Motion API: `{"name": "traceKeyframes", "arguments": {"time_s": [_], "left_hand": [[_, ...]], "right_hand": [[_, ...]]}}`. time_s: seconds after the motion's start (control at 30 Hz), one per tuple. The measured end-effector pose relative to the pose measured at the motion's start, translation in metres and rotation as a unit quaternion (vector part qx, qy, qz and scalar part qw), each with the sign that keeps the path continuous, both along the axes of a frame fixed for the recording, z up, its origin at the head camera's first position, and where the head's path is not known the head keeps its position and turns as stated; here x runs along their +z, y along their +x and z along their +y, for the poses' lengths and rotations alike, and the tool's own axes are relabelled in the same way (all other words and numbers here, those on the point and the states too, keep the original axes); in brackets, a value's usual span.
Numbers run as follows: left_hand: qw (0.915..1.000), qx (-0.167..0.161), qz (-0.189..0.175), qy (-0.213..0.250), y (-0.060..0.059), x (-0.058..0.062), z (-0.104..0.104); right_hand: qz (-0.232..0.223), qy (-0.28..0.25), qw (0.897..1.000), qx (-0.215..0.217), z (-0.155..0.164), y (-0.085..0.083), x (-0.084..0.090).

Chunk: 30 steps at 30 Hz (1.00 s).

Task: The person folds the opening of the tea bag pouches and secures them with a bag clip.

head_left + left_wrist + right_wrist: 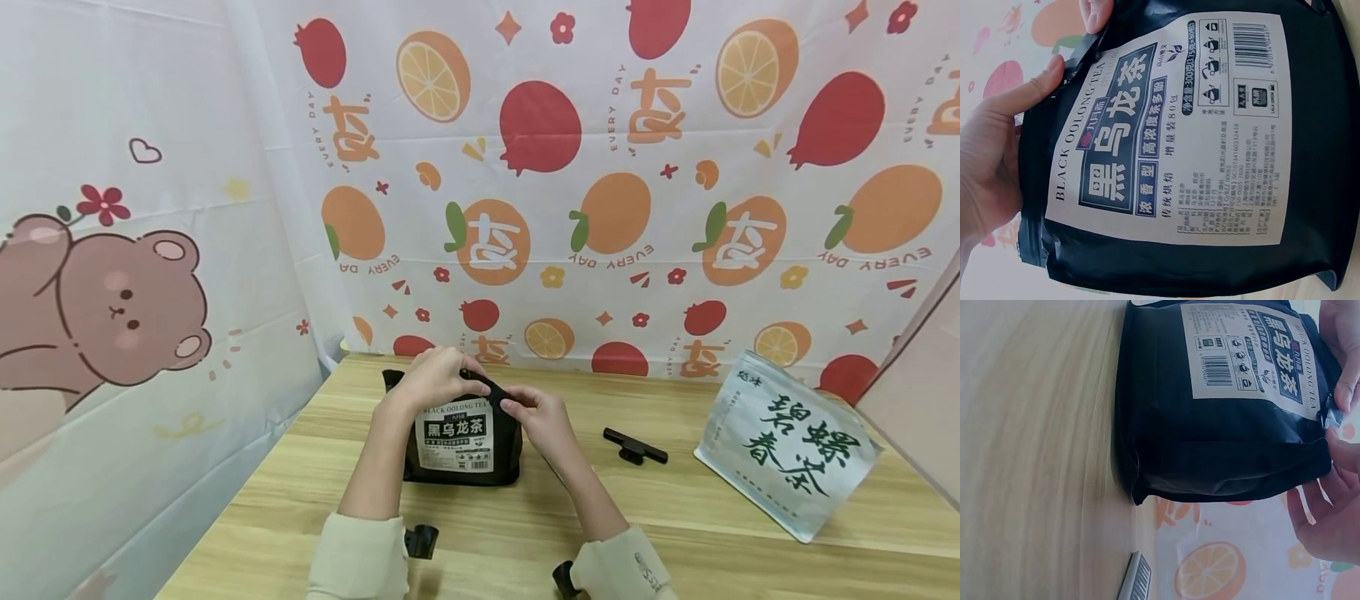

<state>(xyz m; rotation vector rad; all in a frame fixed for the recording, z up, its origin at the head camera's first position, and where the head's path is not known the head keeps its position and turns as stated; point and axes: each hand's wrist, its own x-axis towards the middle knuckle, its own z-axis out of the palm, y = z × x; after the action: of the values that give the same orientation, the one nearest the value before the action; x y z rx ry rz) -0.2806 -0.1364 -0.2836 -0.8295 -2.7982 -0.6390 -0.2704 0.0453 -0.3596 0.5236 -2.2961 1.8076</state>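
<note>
A black pouch of black oolong tea (506,454) stands upright on the table, its pale printed label facing me. My left hand (438,379) grips the pouch's top edge from above, thumb on the near side. At the top right corner, my right hand (543,417) pinches the same edge between thumb and fingers. The left wrist view shows the label (1229,162) up close and the left thumb (1041,81) against the folded top. In the right wrist view the pouch's side fold (1229,462) runs up to the right fingers. Parts of the top edge are hidden by the hands.
To the right of the pouch lies a black clip-like bar (633,446) with a small grip. Farther right, a pale silver tea bag (787,450) with large dark characters lies on the wooden table (277,500). A fruit-printed cloth (540,233) hangs behind.
</note>
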Motion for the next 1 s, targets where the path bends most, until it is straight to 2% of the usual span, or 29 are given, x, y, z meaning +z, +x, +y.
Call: {"name": "traceKeyframes", "arguments": {"time_s": [0.17,0.3,0.43,0.57,0.67,0.77,0.9,1.0], "left_hand": [[0.9995,-0.002,0.03,-0.003,-0.002,-0.004,0.0],[0.9993,0.004,0.037,-0.006,-0.003,-0.006,0.001],[0.9997,0.021,0.015,-0.004,-0.003,-0.004,0.003],[0.9994,0.031,-0.015,-0.003,-0.003,-0.001,0.003],[0.9992,0.031,-0.022,-0.006,-0.003,0.001,0.003],[0.9989,0.032,-0.035,-0.001,-0.003,0.003,0.002],[0.9982,0.029,-0.053,0.005,-0.003,0.003,0.0],[0.9983,0.015,-0.055,0.008,-0.004,0.003,-0.001]], "right_hand": [[0.013,-0.002,1.0,-0.026,-0.002,-0.007,-0.007],[0.026,-0.005,0.999,-0.023,0.0,-0.008,-0.01],[0.012,0.004,1.0,0.005,0.003,-0.006,-0.01],[-0.001,0.047,0.998,0.028,0.007,-0.001,-0.007],[0.023,0.09,0.995,0.034,0.009,0.0,-0.005],[0.052,0.11,0.991,0.045,0.012,0.0,-0.005],[0.056,0.089,0.993,0.057,0.013,-0.001,-0.008],[0.039,0.06,0.996,0.061,0.013,0.008,0.002]]}}
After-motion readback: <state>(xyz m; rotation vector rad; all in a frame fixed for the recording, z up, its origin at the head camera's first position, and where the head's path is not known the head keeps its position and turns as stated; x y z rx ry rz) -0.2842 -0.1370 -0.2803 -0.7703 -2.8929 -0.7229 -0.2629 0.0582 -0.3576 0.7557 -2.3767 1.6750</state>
